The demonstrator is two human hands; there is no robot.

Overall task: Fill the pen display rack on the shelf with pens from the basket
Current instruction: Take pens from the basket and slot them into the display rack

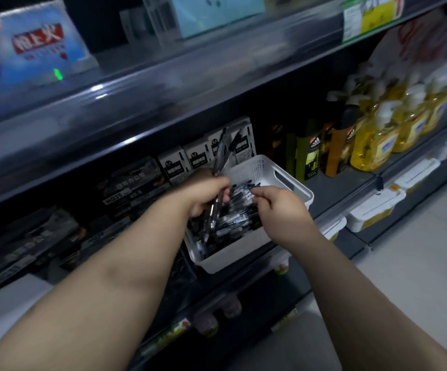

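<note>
Both hands at the pen basket on the shelf.
My left hand (206,191) grips a bundle of pens (221,159), their ends fanned upward. My right hand (281,207) pinches one pen (247,194) atop the heap (230,220) in the white basket (283,170), which sits at the front edge of the shelf (350,183). Behind stand white pen boxes (179,164). Dark boxes (115,199) marked "H035" lie to the left, with adidas bottles (310,153) and yellow pump bottles (377,140) to the right.

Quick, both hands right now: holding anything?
Left hand: grips a bundle of pens.
Right hand: pinches one pen lying in the basket.
</note>
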